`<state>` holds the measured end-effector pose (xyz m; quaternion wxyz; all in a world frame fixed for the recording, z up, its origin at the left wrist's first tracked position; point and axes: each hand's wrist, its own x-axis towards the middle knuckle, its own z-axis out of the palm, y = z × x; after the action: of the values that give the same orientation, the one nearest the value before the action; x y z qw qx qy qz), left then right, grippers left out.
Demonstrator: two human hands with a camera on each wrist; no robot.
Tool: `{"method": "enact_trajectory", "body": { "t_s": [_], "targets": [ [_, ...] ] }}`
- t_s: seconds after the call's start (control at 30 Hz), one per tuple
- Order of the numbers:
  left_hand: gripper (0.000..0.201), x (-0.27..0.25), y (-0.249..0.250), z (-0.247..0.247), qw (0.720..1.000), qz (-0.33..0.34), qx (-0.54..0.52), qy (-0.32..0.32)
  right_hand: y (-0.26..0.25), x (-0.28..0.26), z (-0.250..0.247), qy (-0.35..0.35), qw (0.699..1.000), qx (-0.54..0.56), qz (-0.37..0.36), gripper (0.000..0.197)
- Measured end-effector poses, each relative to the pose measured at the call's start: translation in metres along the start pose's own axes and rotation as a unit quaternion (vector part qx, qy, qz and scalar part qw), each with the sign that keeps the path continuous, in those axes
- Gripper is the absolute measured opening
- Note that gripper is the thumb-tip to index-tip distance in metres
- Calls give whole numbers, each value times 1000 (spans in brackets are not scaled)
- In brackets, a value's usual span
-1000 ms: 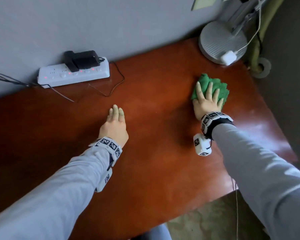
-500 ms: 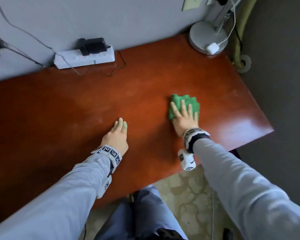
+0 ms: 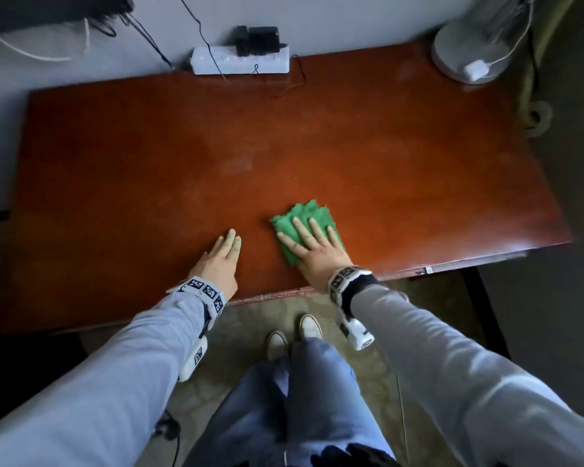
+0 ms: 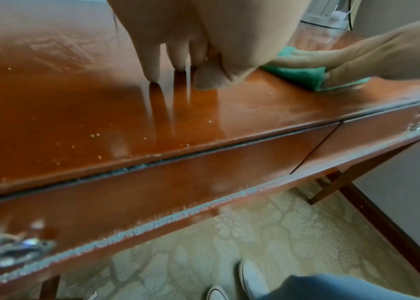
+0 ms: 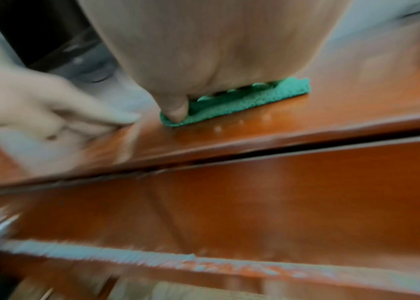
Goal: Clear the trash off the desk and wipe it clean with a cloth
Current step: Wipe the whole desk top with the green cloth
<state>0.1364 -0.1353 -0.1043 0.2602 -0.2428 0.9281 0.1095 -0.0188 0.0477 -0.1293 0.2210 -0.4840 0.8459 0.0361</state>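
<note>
The right hand (image 3: 312,249) lay flat on a folded green cloth (image 3: 304,219), fingers (image 3: 317,230) straight and slightly spread, pressing it down onto the desk (image 3: 284,146). The cloth sat near the front edge of the reddish-brown desk, a little right of its middle. In the right wrist view the thumb (image 5: 176,110) pressed on the cloth's (image 5: 242,99) near corner, and the picture was blurred.

The left hand (image 3: 218,262) rested palm down on the bare wood just beside the cloth, apart from it, its fingers straight and held close together. In the left wrist view its fingertips (image 4: 152,75) touched the glossy top, and small pale crumbs (image 4: 95,135) dotted the wood toward the front edge. The same view showed the right hand (image 4: 357,58) over the cloth (image 4: 303,76) further along the desk.

At the back edge, against the wall, lay a white power strip (image 3: 240,64) with a black adapter (image 3: 262,40) plugged in and thin cables trailing from it. At the back right corner stood the round grey base (image 3: 452,59) of some appliance, with a small white plug (image 3: 474,70) resting on it. Below the desk, 2 white shoes (image 3: 294,335) stood on patterned carpet.
</note>
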Motion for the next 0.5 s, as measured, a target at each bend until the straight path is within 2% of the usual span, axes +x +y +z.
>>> {"method": "enact_trajectory", "body": {
  "t_s": [0.07, 0.13, 0.2, 0.27, 0.37, 0.5],
  "targets": [
    [75, -9, 12, 3, 1000, -25, -10, -15, 45, -12, -5, 21, 993, 62, 97, 72],
    [73, -13, 25, 5, 998, -51, -20, -15, 79, -19, -13, 18, 981, 105, 161, 71],
    [74, -13, 40, 5, 996, -78, -41, -19, 95, -14, -23, 12, 972, 142, 186, 71],
    [74, -9, 50, 3, 993, -95, -64, -9, 97, 4, -33, 33, 960, 185, 205, 71],
    [70, -5, 53, -3, 989, -109, -96, 7, 90, 44, -48, 56, 957, 222, 178, 73],
    [70, -5, 35, -2, 985, -84, -149, 34, 67, 105, -70, 37, 975, 209, 71, 68]
  ]
}}
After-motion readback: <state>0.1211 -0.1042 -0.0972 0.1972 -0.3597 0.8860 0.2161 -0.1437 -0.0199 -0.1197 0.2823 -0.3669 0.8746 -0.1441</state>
